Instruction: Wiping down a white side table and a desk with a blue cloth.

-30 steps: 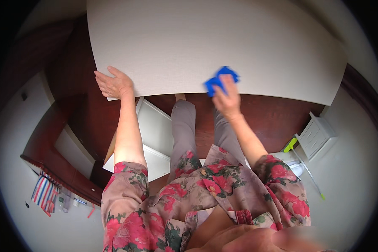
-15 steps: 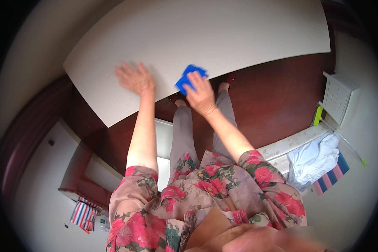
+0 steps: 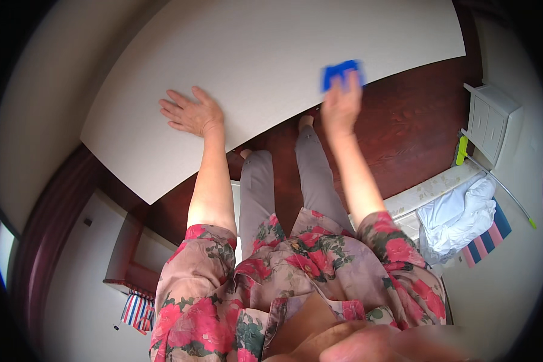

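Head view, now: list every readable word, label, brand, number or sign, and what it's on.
None readable.
Cloth: motion-blurred; no lettering visible.
White board: no lettering visible.
Shirt: floral print, no words seen.
Striped item: too small to tell.

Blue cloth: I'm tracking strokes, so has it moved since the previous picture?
Yes, the blue cloth moved right along the white panel, toward its near right corner.

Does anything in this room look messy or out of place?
The white heap at the right, next to the striped piece, looks untidy: it lies crumpled rather than folded. Around the blue cloth under the right hand, nothing looks odd.
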The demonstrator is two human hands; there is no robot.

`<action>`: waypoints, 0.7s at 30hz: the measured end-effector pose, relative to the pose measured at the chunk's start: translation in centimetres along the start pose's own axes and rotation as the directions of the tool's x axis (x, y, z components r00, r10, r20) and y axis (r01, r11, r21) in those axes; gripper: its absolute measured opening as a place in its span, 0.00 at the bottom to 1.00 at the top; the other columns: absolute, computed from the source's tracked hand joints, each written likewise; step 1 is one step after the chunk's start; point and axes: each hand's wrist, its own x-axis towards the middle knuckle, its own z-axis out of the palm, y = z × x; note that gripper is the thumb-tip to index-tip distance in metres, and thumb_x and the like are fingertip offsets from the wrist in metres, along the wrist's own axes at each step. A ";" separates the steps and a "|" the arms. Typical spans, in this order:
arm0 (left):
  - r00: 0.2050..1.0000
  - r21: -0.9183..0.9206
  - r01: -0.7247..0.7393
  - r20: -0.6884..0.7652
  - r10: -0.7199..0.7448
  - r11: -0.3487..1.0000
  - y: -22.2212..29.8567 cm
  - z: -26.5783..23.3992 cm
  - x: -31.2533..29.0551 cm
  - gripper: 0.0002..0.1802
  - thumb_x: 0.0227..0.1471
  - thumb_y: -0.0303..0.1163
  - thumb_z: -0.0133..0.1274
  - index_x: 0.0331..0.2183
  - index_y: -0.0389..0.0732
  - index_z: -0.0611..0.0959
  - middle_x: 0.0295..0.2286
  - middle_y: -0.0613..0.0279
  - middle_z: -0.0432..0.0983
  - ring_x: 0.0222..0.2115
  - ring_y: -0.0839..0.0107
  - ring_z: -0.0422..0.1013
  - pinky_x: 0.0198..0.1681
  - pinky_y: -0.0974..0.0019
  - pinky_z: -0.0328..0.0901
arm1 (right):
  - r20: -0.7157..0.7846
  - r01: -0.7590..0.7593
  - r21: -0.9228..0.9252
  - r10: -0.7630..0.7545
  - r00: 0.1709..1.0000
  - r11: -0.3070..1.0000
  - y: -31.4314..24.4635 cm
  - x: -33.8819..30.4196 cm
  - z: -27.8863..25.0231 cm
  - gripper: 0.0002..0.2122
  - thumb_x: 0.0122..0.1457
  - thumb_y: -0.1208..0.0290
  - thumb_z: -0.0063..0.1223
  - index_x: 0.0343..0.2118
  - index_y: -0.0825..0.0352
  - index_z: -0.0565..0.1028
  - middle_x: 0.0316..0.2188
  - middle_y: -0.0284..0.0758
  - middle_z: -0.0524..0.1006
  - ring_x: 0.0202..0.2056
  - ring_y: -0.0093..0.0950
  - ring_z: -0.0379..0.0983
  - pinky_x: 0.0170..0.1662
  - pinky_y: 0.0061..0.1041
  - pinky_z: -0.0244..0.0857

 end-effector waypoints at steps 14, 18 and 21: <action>0.999 0.061 -0.018 -0.035 0.021 0.998 0.3 1.3 0.2 0.39 0.56 0.53 0.41 0.62 0.43 0.57 0.63 0.49 0.43 0.64 0.51 0.39 0.64 0.44 0.35 | -0.070 0.373 -0.134 -0.385 0.920 0.918 7.1 26.4 6.7 0.18 0.56 0.69 0.49 0.50 0.61 0.72 0.50 0.57 0.66 0.52 0.55 0.62 0.55 0.47 0.57; 0.999 0.021 -0.027 -0.033 0.028 0.999 0.6 0.9 0.2 0.39 0.54 0.51 0.45 0.62 0.44 0.57 0.63 0.48 0.43 0.64 0.49 0.38 0.63 0.43 0.35 | 0.275 0.470 -0.081 -0.433 0.858 0.879 -2.8 31.5 8.3 0.20 0.59 0.70 0.45 0.56 0.60 0.68 0.57 0.47 0.64 0.61 0.45 0.54 0.63 0.41 0.48; 0.999 0.053 -0.017 -0.027 0.019 0.998 -0.5 0.5 0.3 0.39 0.54 0.51 0.45 0.62 0.44 0.57 0.63 0.48 0.43 0.64 0.48 0.39 0.63 0.42 0.35 | 0.328 0.570 0.203 -0.604 0.726 0.796 -13.3 27.5 13.1 0.20 0.60 0.71 0.44 0.57 0.61 0.67 0.58 0.44 0.64 0.61 0.44 0.54 0.64 0.41 0.47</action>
